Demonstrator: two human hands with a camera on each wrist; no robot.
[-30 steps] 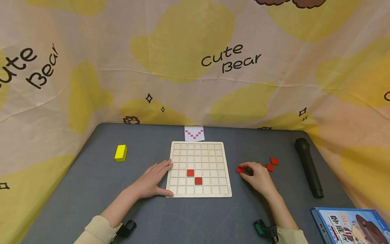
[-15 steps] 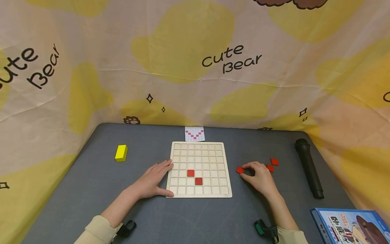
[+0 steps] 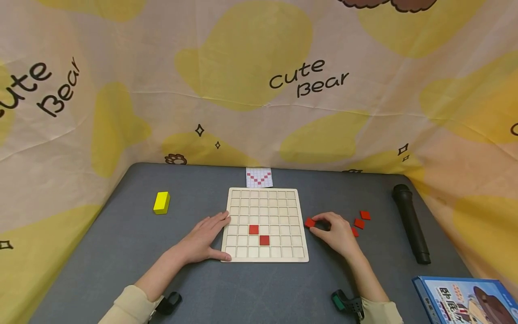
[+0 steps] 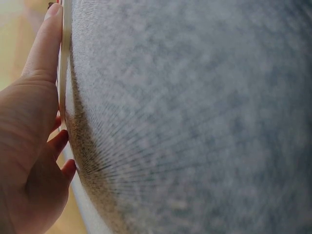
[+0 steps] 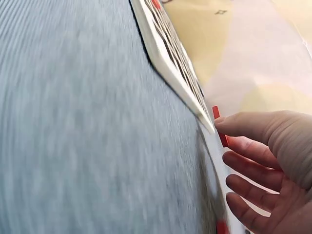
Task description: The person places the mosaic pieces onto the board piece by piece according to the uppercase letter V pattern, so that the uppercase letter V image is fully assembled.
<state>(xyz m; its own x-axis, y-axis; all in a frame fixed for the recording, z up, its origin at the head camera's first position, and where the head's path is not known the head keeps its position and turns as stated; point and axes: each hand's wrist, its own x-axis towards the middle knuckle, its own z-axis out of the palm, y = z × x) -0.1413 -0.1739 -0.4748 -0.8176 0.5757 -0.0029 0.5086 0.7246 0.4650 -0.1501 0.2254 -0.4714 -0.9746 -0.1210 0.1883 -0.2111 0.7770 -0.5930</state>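
Observation:
My right hand [image 3: 337, 231] pinches a red square tile [image 3: 309, 222] between thumb and fingertip, just off the right edge of a white gridded board [image 3: 263, 210]. In the right wrist view the tile [image 5: 222, 139] shows edge-on, its other fingers loosely bent below. My left hand [image 3: 206, 238] rests along the board's left edge, fingers spread and thumb at the near corner. Two red tiles, one upper left [image 3: 253, 229] and one lower right [image 3: 264, 240], sit diagonally in the grid. Loose red tiles [image 3: 359, 223] lie behind the right hand, one partly covered by it.
A small card [image 3: 259, 177] printed with a pink V pattern lies beyond the board. On the left is a yellow block [image 3: 161, 203]. To the right are a black microphone [image 3: 410, 223] and a blue box [image 3: 465, 299]. A patterned cloth [image 3: 226, 90] hangs behind the grey table [image 3: 259, 292].
My right hand has moved left toward the board, carrying the pinched red tile and uncovering another loose tile behind it. The left hand stays put.

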